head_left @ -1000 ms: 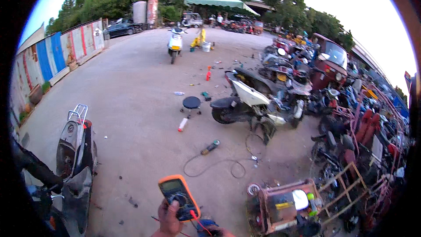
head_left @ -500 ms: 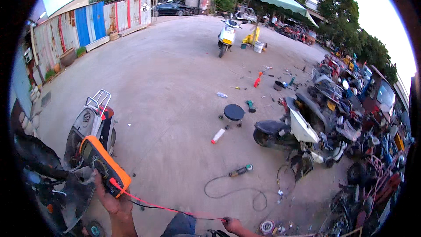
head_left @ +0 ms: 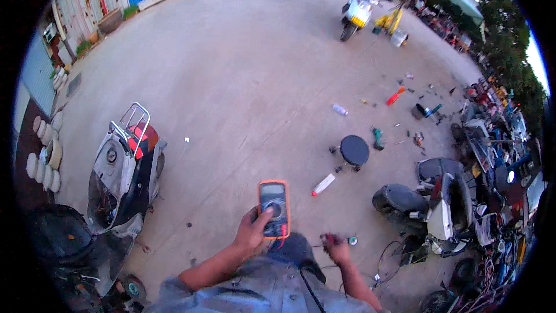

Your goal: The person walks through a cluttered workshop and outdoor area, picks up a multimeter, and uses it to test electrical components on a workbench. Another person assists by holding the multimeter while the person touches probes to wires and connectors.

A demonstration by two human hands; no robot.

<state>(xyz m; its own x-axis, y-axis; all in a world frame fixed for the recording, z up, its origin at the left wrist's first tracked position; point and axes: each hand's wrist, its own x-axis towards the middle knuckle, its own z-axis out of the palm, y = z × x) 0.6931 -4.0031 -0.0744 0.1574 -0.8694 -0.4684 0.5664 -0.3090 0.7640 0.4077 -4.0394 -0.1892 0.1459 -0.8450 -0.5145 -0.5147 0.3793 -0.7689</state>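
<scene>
My left hand (head_left: 252, 235) grips an orange-edged multimeter (head_left: 273, 208) upright at waist height, its thumb over the dial and a red lead plugged in at the bottom. My right hand (head_left: 337, 248), lower and to the right, is closed on what look like the test probes (head_left: 329, 240), small and blurred. Part of the leads is hidden. Beyond my hands lie a round black stool (head_left: 354, 152), a white-and-red tube (head_left: 323, 185) and a green power tool (head_left: 378, 139).
A stripped scooter (head_left: 124, 168) stands at left, another partly dismantled one (head_left: 443, 208) at right beside piles of parts. A white scooter (head_left: 359, 8), yellow object (head_left: 389, 22) and bucket (head_left: 398, 37) are farther back, with corrugated fencing (head_left: 92, 0) along the left.
The view has tilted down, bringing my clothing into sight. The multimeter has moved rightward toward the middle and stands more upright. My right hand has come higher into view.
</scene>
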